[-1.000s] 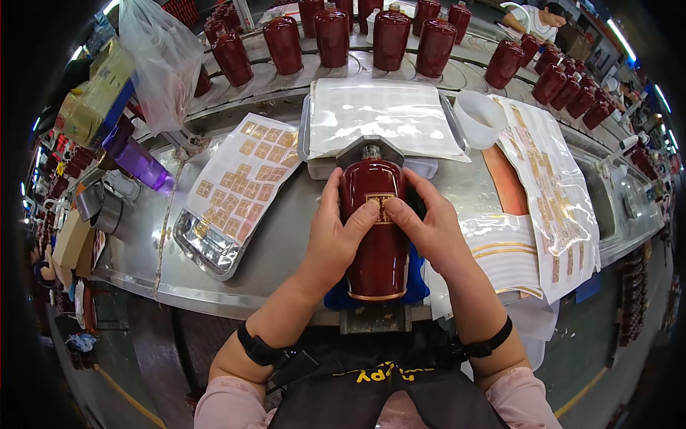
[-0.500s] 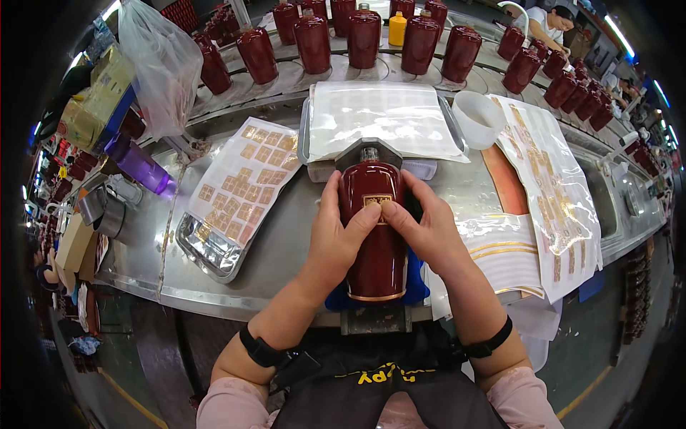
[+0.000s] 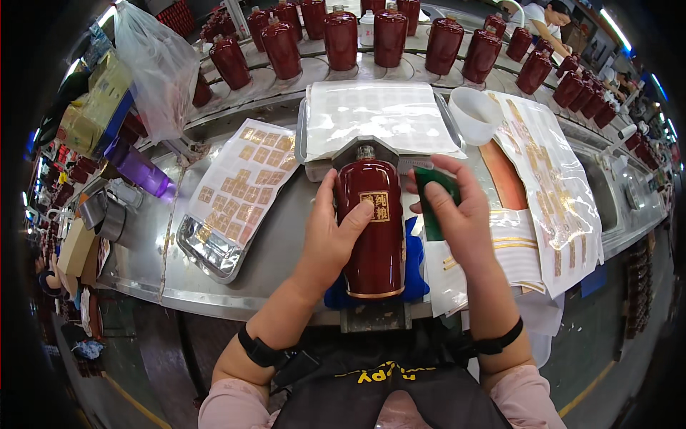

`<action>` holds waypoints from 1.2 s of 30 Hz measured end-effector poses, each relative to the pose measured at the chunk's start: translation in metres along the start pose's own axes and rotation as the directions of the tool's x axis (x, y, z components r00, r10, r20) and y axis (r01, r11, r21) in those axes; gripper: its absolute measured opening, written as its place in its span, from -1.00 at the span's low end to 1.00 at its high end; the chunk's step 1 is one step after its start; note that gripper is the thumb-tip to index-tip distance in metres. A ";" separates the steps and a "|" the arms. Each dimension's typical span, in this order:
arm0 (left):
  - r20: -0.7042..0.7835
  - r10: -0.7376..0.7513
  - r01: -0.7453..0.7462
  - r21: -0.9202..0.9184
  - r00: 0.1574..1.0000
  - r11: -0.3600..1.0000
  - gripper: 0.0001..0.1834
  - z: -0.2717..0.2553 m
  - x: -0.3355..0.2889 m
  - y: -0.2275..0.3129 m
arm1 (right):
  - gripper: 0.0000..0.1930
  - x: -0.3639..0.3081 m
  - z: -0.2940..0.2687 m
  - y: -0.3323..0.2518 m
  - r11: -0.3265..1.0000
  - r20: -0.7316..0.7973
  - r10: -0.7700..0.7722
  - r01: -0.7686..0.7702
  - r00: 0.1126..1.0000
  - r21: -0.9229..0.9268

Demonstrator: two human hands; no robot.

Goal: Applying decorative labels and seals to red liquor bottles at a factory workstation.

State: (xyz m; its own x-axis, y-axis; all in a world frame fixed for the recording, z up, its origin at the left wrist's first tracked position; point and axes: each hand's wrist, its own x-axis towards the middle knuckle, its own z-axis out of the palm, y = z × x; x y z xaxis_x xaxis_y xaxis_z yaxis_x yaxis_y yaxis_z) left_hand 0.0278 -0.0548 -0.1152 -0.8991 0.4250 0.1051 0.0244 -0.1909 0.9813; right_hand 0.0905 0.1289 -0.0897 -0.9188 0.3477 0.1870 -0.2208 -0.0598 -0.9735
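A dark red glazed bottle (image 3: pixel 370 264) lies tilted in front of me, neck pointing away, in a dark angular cradle (image 3: pixel 391 159) with blue cloth (image 3: pixel 416 279) around its lower end. My left hand (image 3: pixel 325 229) grips its left side, thumb at the edge of a square gold label (image 3: pixel 374 207) on the bottle's front. Just right of the bottle, my right hand (image 3: pixel 463 211) pinches a flat green scraper-like piece (image 3: pixel 431 223) between thumb and fingers, apart from the glass.
Left, a metal tray (image 3: pixel 214 254) carries a sheet of gold decals (image 3: pixel 250 179). A white sheet stack (image 3: pixel 371 114) lies behind the bottle, with a white bowl (image 3: pixel 475 118) and more decal sheets (image 3: pixel 550 193) rightward. Red bottles (image 3: pixel 341 39) line a conveyor; a person (image 3: pixel 547 25) works beyond.
My right hand has left the label, moved right and now holds the green piece. The left hand stays on the bottle. Bottles on the conveyor have shifted.
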 end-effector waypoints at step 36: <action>0.073 -0.007 0.015 -0.109 0.997 0.994 -0.12 -0.003 -0.004 -0.004 | -0.75 -0.065 0.027 -0.012 0.973 -0.007 0.121 -0.120 0.993 -0.199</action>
State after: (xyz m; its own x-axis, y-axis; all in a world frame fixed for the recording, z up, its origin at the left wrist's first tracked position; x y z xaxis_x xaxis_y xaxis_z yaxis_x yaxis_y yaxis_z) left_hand 0.0305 -0.0582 -0.1200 -0.8651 0.4894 0.1098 -0.0365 -0.2797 0.9594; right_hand 0.1438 0.0814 -0.0871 -0.9365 0.3442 0.0666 -0.0390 0.0865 -0.9955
